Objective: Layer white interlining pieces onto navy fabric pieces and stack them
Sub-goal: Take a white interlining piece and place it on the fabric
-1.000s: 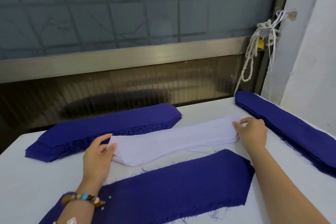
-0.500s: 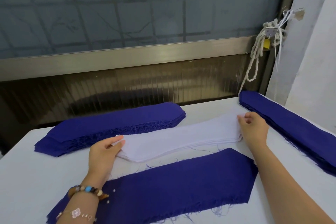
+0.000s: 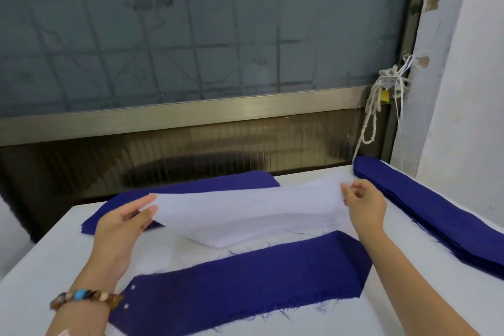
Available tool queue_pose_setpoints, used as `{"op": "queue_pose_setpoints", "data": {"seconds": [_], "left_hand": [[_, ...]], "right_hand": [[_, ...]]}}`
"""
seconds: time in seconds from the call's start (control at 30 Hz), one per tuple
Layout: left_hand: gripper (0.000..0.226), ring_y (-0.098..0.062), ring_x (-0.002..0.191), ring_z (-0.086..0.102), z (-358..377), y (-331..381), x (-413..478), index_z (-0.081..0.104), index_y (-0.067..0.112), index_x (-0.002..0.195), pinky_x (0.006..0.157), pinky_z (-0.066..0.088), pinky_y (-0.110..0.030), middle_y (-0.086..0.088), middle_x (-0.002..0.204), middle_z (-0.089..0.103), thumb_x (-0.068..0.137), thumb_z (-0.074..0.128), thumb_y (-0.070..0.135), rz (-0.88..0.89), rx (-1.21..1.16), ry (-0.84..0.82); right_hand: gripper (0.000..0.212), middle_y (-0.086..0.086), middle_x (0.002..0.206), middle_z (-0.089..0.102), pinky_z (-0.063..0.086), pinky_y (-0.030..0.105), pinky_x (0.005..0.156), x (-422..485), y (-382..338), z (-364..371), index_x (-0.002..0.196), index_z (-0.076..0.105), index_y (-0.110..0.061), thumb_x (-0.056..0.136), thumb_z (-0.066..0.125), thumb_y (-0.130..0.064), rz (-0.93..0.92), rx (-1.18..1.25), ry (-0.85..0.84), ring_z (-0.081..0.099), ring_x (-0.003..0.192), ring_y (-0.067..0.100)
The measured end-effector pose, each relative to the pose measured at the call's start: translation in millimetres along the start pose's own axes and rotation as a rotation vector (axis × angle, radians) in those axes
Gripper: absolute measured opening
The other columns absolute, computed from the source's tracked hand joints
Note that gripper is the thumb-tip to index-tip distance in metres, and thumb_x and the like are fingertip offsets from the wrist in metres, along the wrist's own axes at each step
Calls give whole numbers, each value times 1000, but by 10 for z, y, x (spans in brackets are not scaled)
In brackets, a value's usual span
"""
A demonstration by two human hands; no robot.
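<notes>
**State.** The left hand (image 3: 122, 222) pinched the left end of the top white interlining piece (image 3: 245, 206) between thumb and fingers. The right hand (image 3: 365, 203) pinched the right end. The piece was held raised above the white interlining stack (image 3: 218, 241). That stack lay on the counter (image 3: 49, 259) between the far navy stack (image 3: 191, 185) and a single navy fabric piece (image 3: 245, 281) spread flat at the near edge. A second navy stack (image 3: 436, 218) ran along the right side.

**Probable faults from this point.**
- Double pick: the interlining looked thin, so a second sheet could cling to the raised one and travel with it. Whether only one sheet was held could not be confirmed at the right end.
- Misalignment: the piece sagged between the two pinches. Uneven tension during transfer would likely set it down skewed on the navy fabric piece, leaving the pointed ends unmatched.
- Creasing: lowering the middle first could trap a fold under the layer.
- Snagging: loose threads fringed the navy edges and could drag the navy fabric piece out of position.

**Change from the earlier frames.** One second before, both hands rested at the ends of the white stack with every sheet lying flat. By this moment the top piece had been separated and lifted clear at both ends. The navy fabric piece kept its place on the counter.
</notes>
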State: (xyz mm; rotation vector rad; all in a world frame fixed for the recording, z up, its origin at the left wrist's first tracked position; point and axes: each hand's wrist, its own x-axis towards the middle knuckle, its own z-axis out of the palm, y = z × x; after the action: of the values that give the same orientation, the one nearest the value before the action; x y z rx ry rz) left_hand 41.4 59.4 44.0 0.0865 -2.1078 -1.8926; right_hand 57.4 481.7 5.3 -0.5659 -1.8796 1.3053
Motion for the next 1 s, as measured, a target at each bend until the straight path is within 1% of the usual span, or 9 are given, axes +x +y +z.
{"op": "queue_pose_setpoints", "data": {"seconds": [0.17,0.3,0.4,0.53,0.67,0.77,0.8,0.9,1.0], "left_hand": [[30,-27,116,58,-204,196,-180,68,16,121,103,47,-46,-8,124,63,92,63,10,7,-39,-3],[27,-23,114,59,-438,145,-406,71,15,115,97,45,-36,-5,123,64,90,65,9,-69,-72,-25],[26,-23,112,59,-577,8,-554,72,17,112,96,45,-36,-5,122,63,88,68,9,-161,-56,-25],[20,-16,101,61,-687,-196,-718,75,19,97,92,46,-34,-3,115,66,84,71,5,-279,-65,-44],[21,-18,92,64,-661,-406,-785,77,17,94,84,54,-23,-6,110,69,83,72,0,-263,23,-50],[22,-16,82,65,-611,-538,-818,78,19,93,63,49,-3,-5,100,71,82,73,0,-194,182,-46],[23,-16,77,65,-601,-571,-832,78,18,95,58,46,0,-6,93,72,82,74,-1,-168,224,-49],[25,-14,59,61,-597,-625,-861,78,20,96,55,40,0,-6,64,67,81,74,1,-98,304,-43],[25,-22,59,51,-584,-653,-868,77,23,98,52,34,-4,-6,56,58,81,75,4,-42,408,-44]], "right_hand": [[18,1,65,61,44,21,61,-167,-226,-120,76,53,-27,91,64,-25,1,34,23,60,61,15],[14,-1,63,63,50,27,64,-396,-164,-277,79,59,-22,90,65,-30,81,26,-26,61,58,13],[14,-1,60,64,48,27,63,-573,-81,-405,78,60,-23,89,65,-29,117,1,-72,63,59,16],[18,-1,51,63,45,29,62,-771,26,-561,74,60,-19,89,65,-26,93,-66,-151,62,60,20],[18,1,56,63,42,27,59,-842,115,-616,72,59,-14,87,67,-19,92,-145,-204,56,59,17],[16,3,67,63,39,26,56,-850,188,-610,73,59,-12,86,67,-15,126,-199,-225,53,62,17],[15,3,68,63,39,25,55,-850,207,-604,72,60,-12,85,67,-15,124,-218,-224,53,63,17],[15,3,67,61,38,26,54,-859,233,-586,69,60,-11,82,66,-12,105,-271,-233,51,61,17],[16,4,65,58,37,27,54,-854,237,-569,67,58,-10,82,65,-11,99,-304,-240,49,59,17]]}}
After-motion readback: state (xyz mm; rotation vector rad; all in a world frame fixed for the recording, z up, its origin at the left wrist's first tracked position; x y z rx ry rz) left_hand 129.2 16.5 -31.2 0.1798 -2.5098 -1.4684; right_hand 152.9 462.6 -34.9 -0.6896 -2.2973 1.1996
